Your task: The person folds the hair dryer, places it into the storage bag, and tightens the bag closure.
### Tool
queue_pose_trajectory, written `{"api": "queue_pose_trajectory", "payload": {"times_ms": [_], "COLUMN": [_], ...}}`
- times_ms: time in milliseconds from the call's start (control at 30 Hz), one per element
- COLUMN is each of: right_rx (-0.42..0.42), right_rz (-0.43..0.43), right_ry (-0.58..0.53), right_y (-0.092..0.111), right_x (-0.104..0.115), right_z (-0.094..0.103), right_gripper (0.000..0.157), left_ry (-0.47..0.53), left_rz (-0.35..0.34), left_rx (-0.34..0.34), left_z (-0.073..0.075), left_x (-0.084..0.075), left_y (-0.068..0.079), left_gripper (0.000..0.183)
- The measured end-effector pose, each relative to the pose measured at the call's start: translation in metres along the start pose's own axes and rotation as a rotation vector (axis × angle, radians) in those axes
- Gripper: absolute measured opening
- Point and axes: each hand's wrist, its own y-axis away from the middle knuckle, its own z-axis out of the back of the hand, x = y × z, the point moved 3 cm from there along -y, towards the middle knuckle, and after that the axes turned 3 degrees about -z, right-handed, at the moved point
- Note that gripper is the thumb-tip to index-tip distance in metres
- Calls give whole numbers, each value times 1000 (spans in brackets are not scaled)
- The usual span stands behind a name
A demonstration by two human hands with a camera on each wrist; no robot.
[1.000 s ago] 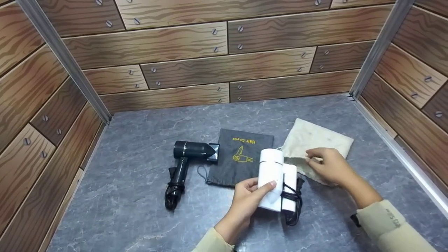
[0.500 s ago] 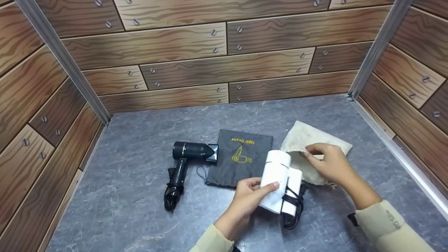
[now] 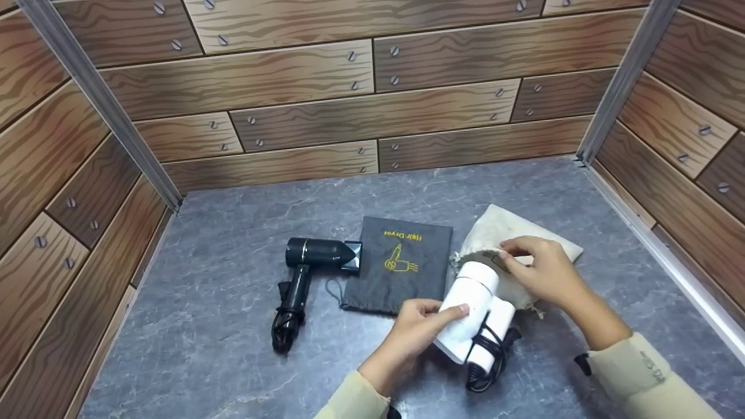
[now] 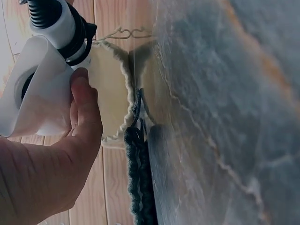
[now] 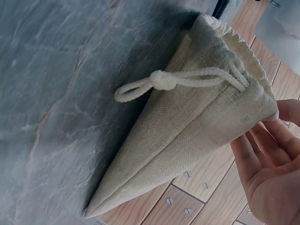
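My left hand [image 3: 416, 326] grips a white hair dryer [image 3: 470, 299] by its barrel, thumb on top. Its folded white handle [image 3: 499, 320] has a black cord [image 3: 492, 349] wound round it. Just beyond the dryer's rounded end, a cream drawstring bag [image 3: 495, 224] lies on the table with its mouth raised. My right hand [image 3: 541, 267] pinches the upper rim of that mouth. In the right wrist view the bag [image 5: 187, 122] gapes, its knotted drawstring [image 5: 164, 80] hanging at the side. The left wrist view shows the dryer's white nozzle [image 4: 42, 89] end close to the camera.
A black hair dryer [image 3: 320, 252] with a bundled cord lies on the grey table [image 3: 233, 221] at the left. Beside it is a flat dark grey bag [image 3: 401, 285] printed "Hair Dryer". Wood-patterned walls [image 3: 302, 122] enclose the back and sides.
My left hand has tilted the white hair dryer so its top leans rightward, toward the cream bag. My right hand has lifted the bag's rim, and the mouth now gapes wider.
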Motion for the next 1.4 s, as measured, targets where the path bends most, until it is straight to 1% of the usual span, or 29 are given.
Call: {"api": "queue_pose_trajectory", "payload": {"times_ms": [100,200,333,433,533,667,1033,1133,1300,1400], "right_rx": [12,43,93,106,99,87,96,74,20,21], "right_rz": [14,41,88,114,132,145,147,149,137,137], "right_ry": [-15,-38,-67,-77,-76,-72,-99,-99,-79,-68], "right_y": [1,3,6,8,10,12,16,15,13,14], "right_x": [3,7,11,13,14,15,22,24,25,25], "right_z": [-1,-3,-4,-4,-4,-4,-3,-1,1,0], "right_gripper": [10,10,10,10,11,12,13,13,11,11], "left_ry": [-1,11,38,79,114,123,72,57,46,42], "left_rz": [13,24,35,36,26,28,57,56,39,34], "left_rx": [13,13,-3,-19,-34,-42,-42,-39,-13,-3], "left_z": [-3,-5,-6,-6,-5,-5,-11,-12,-14,-15], "left_x": [1,2,2,1,1,3,3,0,0,2], "left_y": [-1,-1,-2,-4,-5,-5,-1,0,1,3], "left_gripper": [33,34,36,36,36,36,35,36,36,36]}}
